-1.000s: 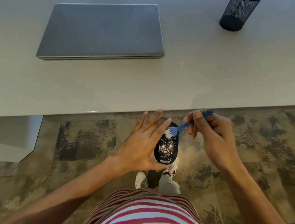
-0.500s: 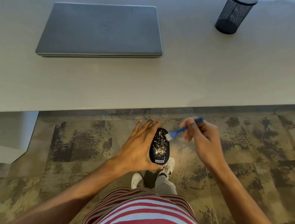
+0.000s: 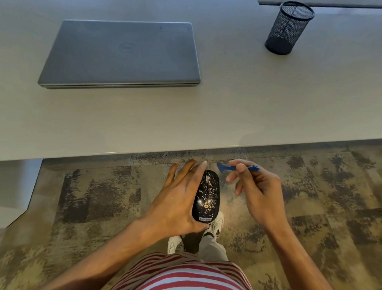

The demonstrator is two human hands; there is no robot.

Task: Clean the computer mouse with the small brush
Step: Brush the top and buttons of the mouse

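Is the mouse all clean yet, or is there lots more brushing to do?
Not yet. Done: the left hand has the mouse picked up, held over the carpet. In hand: the right hand holds the small blue brush, just off the mouse. Left: pale specks cover the mouse top, so plenty more brushing.

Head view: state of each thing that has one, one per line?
Laptop: closed, flat on the desk.
Mesh pen cup: upright, looks empty.
Mouse: held in left hand, speckled with debris.
Small brush: pinched in right hand, clear of the mouse.
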